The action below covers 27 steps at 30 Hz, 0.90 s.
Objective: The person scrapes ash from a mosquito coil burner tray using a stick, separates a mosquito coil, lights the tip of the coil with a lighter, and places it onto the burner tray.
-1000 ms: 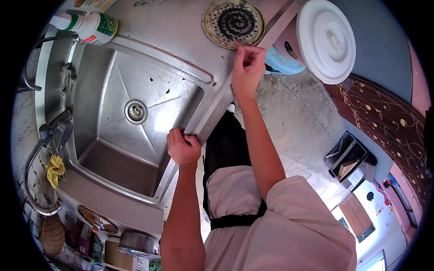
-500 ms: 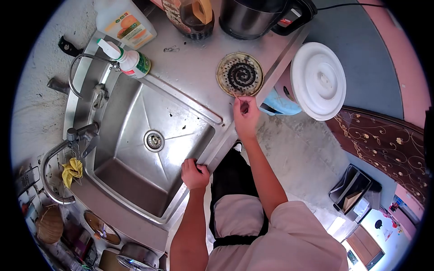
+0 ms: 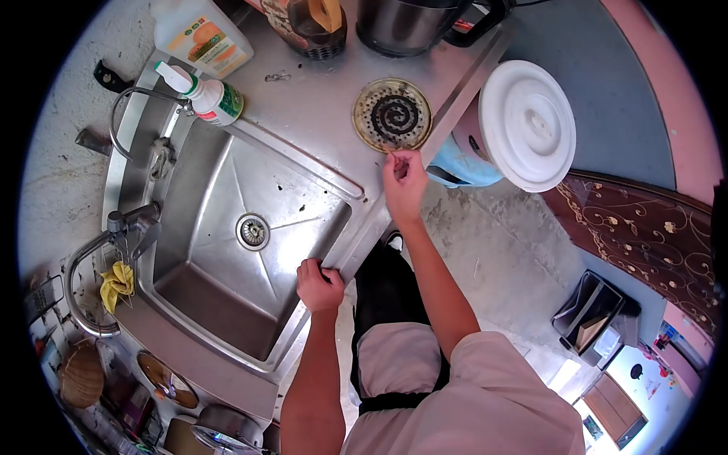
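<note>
On the steel counter lies a round metal mosquito coil dish (image 3: 392, 142) with a pattern of holes; a dark spiral coil (image 3: 394, 115) sits in its middle. My right hand (image 3: 404, 186) is at the dish's near rim, thumb and fingers pinched together. A thin brownish sliver shows at the fingertips, too small to name, and whether it touches the rim I cannot tell. My left hand (image 3: 319, 285) is closed over the front edge of the sink (image 3: 284, 330), fingers curled inward over the rim.
Behind the sink stand a spray bottle (image 3: 216, 98), a large white jug (image 3: 205, 42), a dark bottle (image 3: 311, 30) and a black appliance (image 3: 402, 26). A white-lidded bucket (image 3: 527, 125) is right of the counter. The faucet (image 3: 87, 262) curves at left.
The whole view has shifted slightly, moving the counter items up and left in the picture. Both hands keep nearly the same places at the dish rim and the sink edge.
</note>
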Motion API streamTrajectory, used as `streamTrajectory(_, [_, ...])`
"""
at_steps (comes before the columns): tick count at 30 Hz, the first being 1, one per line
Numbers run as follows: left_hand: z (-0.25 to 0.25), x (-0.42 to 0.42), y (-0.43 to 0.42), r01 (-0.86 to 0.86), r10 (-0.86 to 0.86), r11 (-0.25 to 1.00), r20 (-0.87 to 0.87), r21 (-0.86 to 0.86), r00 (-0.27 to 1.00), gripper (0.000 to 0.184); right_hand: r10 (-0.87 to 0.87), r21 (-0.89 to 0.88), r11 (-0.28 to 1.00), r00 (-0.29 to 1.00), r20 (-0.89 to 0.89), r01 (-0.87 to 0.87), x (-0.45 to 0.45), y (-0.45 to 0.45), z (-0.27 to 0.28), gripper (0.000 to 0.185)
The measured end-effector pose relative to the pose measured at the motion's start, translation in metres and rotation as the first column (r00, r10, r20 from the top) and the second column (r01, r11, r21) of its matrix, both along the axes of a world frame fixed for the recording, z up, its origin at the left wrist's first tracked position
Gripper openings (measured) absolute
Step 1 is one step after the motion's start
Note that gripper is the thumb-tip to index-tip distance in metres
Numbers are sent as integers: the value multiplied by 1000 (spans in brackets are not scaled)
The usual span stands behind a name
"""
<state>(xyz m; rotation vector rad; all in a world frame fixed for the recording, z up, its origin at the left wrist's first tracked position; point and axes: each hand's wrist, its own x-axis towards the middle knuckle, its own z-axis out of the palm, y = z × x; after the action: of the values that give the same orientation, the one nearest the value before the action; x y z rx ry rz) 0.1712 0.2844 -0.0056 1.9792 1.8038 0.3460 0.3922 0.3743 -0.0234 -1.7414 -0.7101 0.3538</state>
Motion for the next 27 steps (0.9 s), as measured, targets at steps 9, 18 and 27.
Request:
streamTrajectory(9, [-4, -1, -1, -10, 10, 1000, -14, 27, 1000, 15, -8, 49, 999, 1000, -14, 8, 2, 1, -1, 12])
streamTrajectory(18, [-1, 2, -2, -29, 29, 999, -24, 36, 999, 15, -1, 59, 998, 1000, -23, 2, 3, 1, -2, 9])
streamTrajectory(27, [-1, 3, -3, -41, 41, 998, -8, 47, 999, 14, -33, 123, 992, 996, -80, 43, 3, 2, 1, 11])
